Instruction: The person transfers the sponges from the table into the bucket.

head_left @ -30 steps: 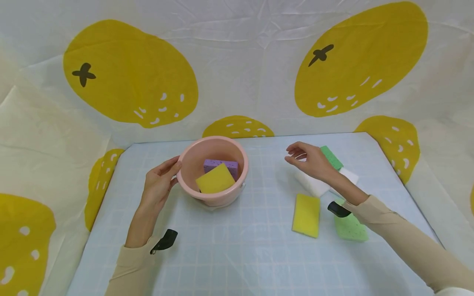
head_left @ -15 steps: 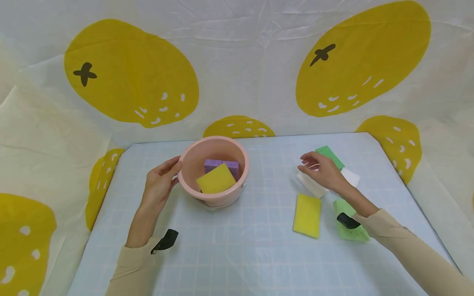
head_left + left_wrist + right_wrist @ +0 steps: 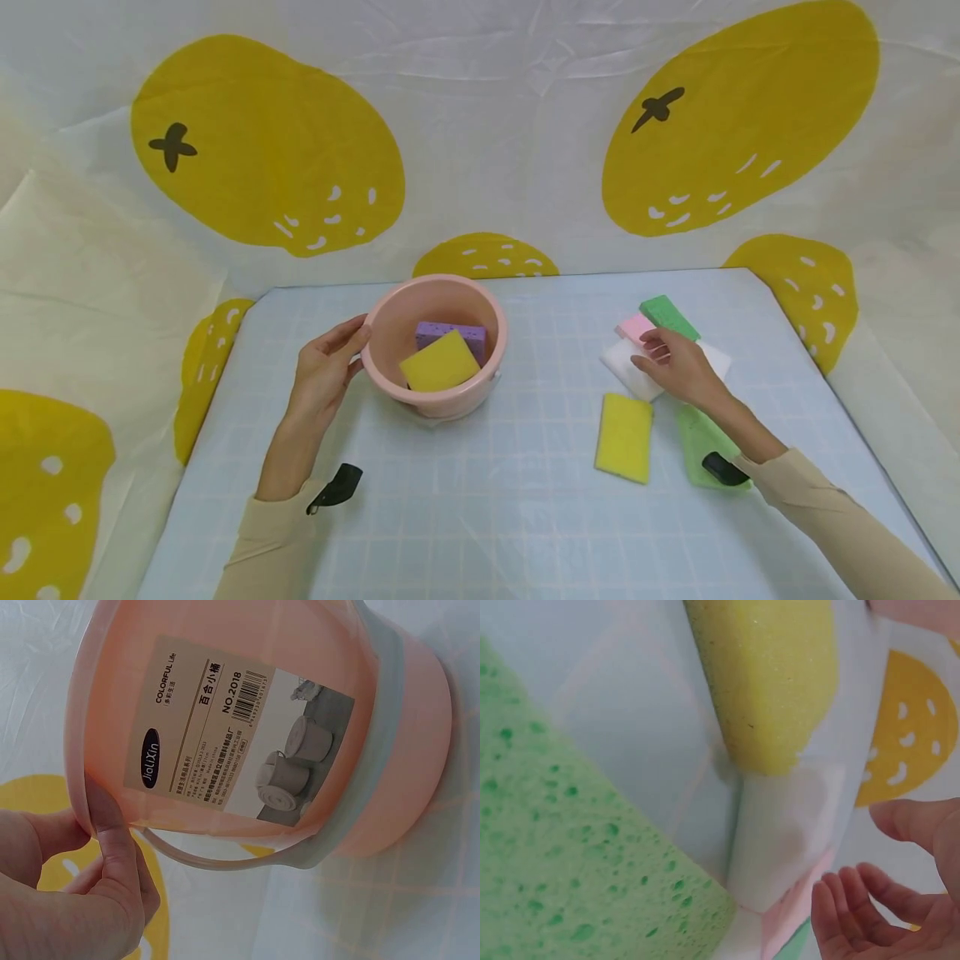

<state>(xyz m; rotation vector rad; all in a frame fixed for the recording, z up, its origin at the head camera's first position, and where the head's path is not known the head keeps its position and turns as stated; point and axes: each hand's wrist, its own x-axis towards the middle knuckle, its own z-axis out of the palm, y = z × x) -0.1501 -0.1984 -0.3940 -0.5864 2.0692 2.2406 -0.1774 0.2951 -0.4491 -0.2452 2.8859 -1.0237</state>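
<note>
My left hand (image 3: 321, 383) pinches the rim of a pink bucket (image 3: 450, 408) between thumb and fingers; the left wrist view shows its label (image 3: 217, 742) and handle (image 3: 225, 864). Inside the bucket lie a yellow sponge (image 3: 438, 363) and a purple sponge (image 3: 456, 333). Over a cluster of sponges hovers my right hand (image 3: 681, 371), fingers loosely bent and nothing between them. Closest to its fingertips are a white sponge (image 3: 626, 367) and a pink sponge (image 3: 633, 327). A dark green sponge (image 3: 670, 317) touches the pink one, and another white sponge (image 3: 716, 360) is partly hidden by the hand.
Nearer the front lie a yellow sponge (image 3: 624, 437) and a light green sponge (image 3: 697, 458), the latter partly under the right forearm. A pale blue checked cloth (image 3: 480, 517) covers the table. Fruit-printed sheeting (image 3: 510, 167) rises behind and at both sides.
My right hand has moved to the right and toward the front over the sponges, bringing the pink sponge into view. The left hand stays on the bucket rim.
</note>
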